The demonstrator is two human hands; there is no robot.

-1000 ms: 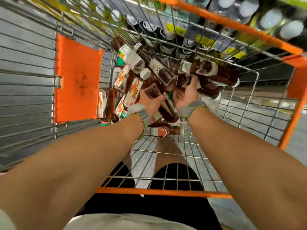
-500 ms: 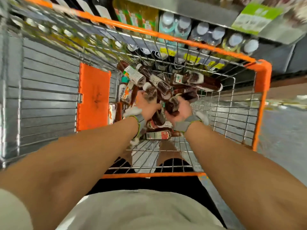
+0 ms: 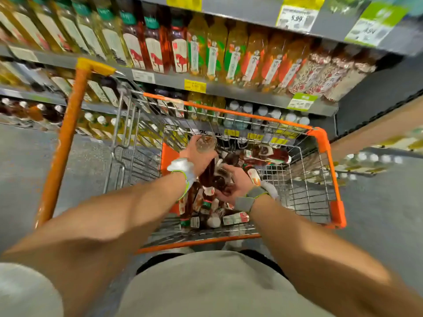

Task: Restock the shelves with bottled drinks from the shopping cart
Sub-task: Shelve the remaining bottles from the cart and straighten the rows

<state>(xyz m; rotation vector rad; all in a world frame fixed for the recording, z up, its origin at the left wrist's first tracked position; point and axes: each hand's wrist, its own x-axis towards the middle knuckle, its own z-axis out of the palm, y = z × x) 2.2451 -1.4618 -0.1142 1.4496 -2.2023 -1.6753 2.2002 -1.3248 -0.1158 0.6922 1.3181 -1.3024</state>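
A white-and-yellow price tag (image 3: 297, 17) on the top shelf (image 3: 240, 6) reads 5.99. The green tag (image 3: 372, 28) to its right shows blurred digits, perhaps 4.94. The lower yellow tag (image 3: 195, 85) and the bottle labels (image 3: 158, 56) are unreadable.

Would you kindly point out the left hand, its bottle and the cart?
left hand (image 3: 198, 156): head view, back of hand.
bottle (image 3: 206, 143): head view, clear end past the grip.
cart (image 3: 322, 140): head view, far right orange corner.

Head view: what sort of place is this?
Most likely a supermarket drinks aisle: shelves stocked with bottled drinks, price tags on the shelf edges, and an orange wire cart holding more bottles.
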